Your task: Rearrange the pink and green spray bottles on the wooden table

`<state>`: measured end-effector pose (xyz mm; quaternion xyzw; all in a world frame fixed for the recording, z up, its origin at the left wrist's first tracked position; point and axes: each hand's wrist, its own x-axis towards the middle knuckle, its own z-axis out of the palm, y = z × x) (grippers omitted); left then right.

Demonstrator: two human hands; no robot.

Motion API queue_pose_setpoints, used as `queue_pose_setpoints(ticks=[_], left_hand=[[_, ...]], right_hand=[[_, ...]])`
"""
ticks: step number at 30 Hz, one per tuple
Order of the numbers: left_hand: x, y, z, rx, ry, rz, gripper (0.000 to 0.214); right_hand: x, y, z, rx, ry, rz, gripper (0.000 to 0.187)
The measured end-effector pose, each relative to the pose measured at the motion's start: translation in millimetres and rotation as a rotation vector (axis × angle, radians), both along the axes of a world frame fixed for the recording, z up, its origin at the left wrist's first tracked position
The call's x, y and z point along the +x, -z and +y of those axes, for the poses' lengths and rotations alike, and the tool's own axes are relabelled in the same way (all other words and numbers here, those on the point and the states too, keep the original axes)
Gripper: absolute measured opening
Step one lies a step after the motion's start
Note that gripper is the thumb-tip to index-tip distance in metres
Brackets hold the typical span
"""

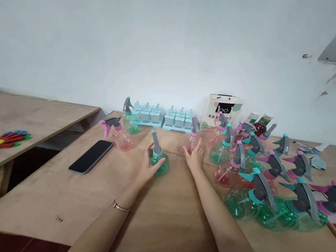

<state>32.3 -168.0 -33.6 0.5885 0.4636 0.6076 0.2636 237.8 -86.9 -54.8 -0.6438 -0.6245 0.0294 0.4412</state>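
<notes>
My left hand [149,165] is wrapped round a round green spray bottle [163,164] with a grey and teal trigger head, upright on the table. My right hand [194,156] holds a pink spray bottle [191,139] farther back, its thumb and fingers on either side of the body. To the left, another pink spray bottle [122,138] and a green spray bottle [133,123] stand apart from my hands. Several more pink and green bottles are grouped on the right, among them a pink spray bottle [226,173] near my right forearm.
A black phone [91,156] lies left of my left hand. Pale blue ice-pop moulds [178,121] and a printed box [221,112] stand against the wall. Red flower-shaped pieces [0,143] lie on a separate table [48,118] across a gap.
</notes>
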Motion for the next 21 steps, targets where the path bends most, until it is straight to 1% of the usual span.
queue_pose_setpoints(ticks=[3,5,7,10,14,17,20,21], left_hand=[[-0.4,1.2,0.8,0.013,-0.001,-0.005,0.07],[-0.1,2.1,1.1,0.02,0.004,-0.015,0.069],[0.3,2.7,1.1,0.014,0.014,-0.025,0.069],[0.5,2.7,0.9,0.002,0.025,-0.028,0.069],[0.0,2.8,1.0,0.015,0.008,-0.012,0.068],[1.2,5.7,2.0,0.01,0.002,0.005,0.07],[5.2,11.5,3.9,-0.024,0.03,-0.005,0.078],[7.1,13.7,4.4,-0.038,0.046,-0.013,0.079]], right_hand=[[4.5,-5.1,18.8,-0.131,0.078,-0.013,0.083],[7.3,-8.7,31.7,-0.159,0.125,0.018,0.075],[9.2,-9.8,42.0,-0.156,0.151,0.05,0.07],[11.1,-7.2,50.1,-0.135,0.169,0.103,0.07],[11.9,-3.2,45.5,-0.056,0.156,0.193,0.068],[4.8,-5.4,31.0,0.039,0.074,0.261,0.059],[-11.9,-14.4,11.5,0.118,-0.126,0.286,0.048],[-18.6,-19.0,4.9,0.13,-0.231,0.282,0.048]])
